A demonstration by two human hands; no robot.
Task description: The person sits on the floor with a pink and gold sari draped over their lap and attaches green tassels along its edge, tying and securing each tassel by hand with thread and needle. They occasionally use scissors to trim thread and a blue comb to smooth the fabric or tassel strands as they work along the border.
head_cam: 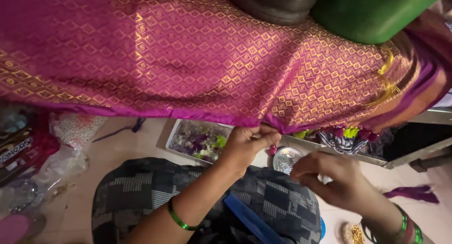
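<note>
A magenta silk cloth [179, 55] woven with a gold diamond pattern hangs across the upper half of the view. My left hand [247, 142] pinches its lower hem near the middle. My right hand [332, 178] hovers just below and to the right, fingers curled together; whether it holds something small I cannot tell. Both wrists carry green bangles. My lap is covered by dark patterned fabric [141, 187].
A tray of purple and green bits [200, 140] lies on the floor below the hem. A round silver tin [286, 158] sits beside it. Plastic bags and packets [42, 150] crowd the left. A green roll [372, 11] rests on top. A purple tassel [414, 193] lies right.
</note>
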